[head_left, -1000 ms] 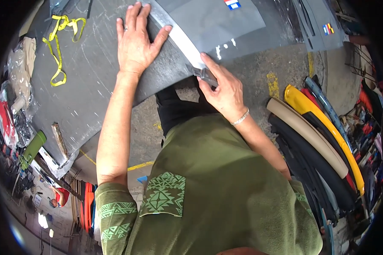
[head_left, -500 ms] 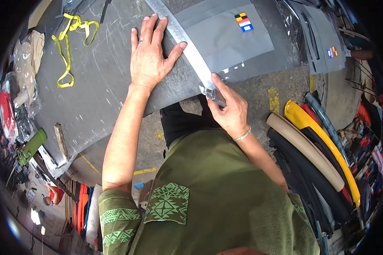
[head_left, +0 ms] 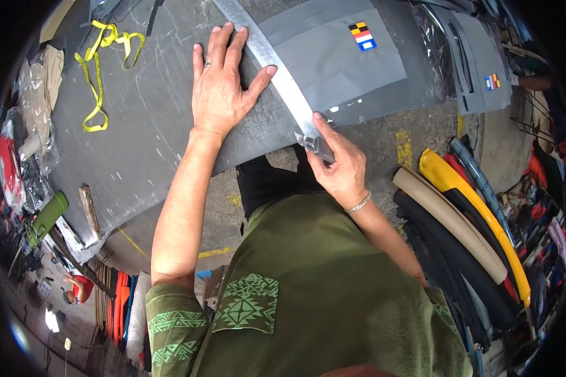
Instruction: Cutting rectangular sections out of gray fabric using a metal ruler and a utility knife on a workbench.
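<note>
My left hand (head_left: 220, 103) lies flat with fingers spread, its fingertips and thumb pressing on a long metal ruler (head_left: 285, 85). The ruler runs slantwise over the dark work table, along the left side of a grey sheet (head_left: 333, 72). On that sheet sits a small patch of coloured squares (head_left: 363, 36). At the ruler's near end, by the table edge, my right hand (head_left: 346, 169) grips what looks like a utility knife (head_left: 312, 145). Its index finger reaches to the ruler's end; the palm hides most of the handle.
A yellow tape measure (head_left: 99, 88) lies loosely curled on the table (head_left: 148, 119) at the left. Another grey piece with a coloured patch (head_left: 481, 60) is at the far right. Rolls of material, including a yellow roll (head_left: 468, 204), stand beside me. A person (head_left: 78, 288) is in the left background.
</note>
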`<state>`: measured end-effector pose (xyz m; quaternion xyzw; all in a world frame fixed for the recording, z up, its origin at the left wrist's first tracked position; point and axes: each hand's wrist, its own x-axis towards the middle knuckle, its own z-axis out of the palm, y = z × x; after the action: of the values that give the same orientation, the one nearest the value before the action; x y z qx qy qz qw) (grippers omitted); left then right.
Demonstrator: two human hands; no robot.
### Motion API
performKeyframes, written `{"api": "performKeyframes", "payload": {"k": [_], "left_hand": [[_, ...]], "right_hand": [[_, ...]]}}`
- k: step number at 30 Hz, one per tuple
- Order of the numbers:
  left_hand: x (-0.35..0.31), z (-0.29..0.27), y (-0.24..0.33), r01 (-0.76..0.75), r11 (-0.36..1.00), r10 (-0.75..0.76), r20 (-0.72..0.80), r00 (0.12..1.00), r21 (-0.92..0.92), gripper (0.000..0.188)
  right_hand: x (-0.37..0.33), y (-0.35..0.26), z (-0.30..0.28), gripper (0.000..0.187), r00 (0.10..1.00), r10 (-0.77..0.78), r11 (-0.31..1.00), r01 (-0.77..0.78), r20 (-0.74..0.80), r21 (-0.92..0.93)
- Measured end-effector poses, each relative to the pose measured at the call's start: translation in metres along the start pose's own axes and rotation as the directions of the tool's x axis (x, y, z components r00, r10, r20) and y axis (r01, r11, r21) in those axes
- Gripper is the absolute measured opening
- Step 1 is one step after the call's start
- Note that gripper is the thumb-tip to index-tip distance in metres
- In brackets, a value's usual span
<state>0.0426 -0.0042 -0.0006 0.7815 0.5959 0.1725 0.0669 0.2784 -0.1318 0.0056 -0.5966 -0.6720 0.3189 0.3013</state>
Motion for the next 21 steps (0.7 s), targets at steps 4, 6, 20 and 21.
{"api": "performKeyframes", "payload": {"k": [4, 6, 20, 21], "left_hand": [[-0.0002, 0.0003, -0.0001, 0.003, 1.000, -0.003, -0.001, 1.000, -0.001, 0.080], [0.0001, 0.0007, -0.0005, 0.002, 1.000, -0.002, 0.000, 1.000, -0.003, 0.080], [0.0001, 0.0012, -0.0006, 0.003, 1.000, -0.003, -0.007, 1.000, -0.015, 0.079], [-0.0002, 0.0008, -0.0005, 0.002, 1.000, -0.003, -0.006, 1.000, -0.004, 0.079]], "right_hand": [[-0.0011, 0.0000, -0.0013, 0.084, 0.999, 0.029, 1.000, -0.029, 0.031, 0.001], [-0.0006, 0.0004, -0.0001, 0.084, 1.000, 0.016, 1.000, -0.016, 0.016, 0.005], [0.0008, 0.0001, -0.0004, 0.082, 1.000, -0.005, 1.000, 0.005, 0.005, 0.000], [0.0006, 0.0001, -0.0002, 0.083, 1.000, -0.005, 1.000, 0.005, 0.003, 0.001]]}}
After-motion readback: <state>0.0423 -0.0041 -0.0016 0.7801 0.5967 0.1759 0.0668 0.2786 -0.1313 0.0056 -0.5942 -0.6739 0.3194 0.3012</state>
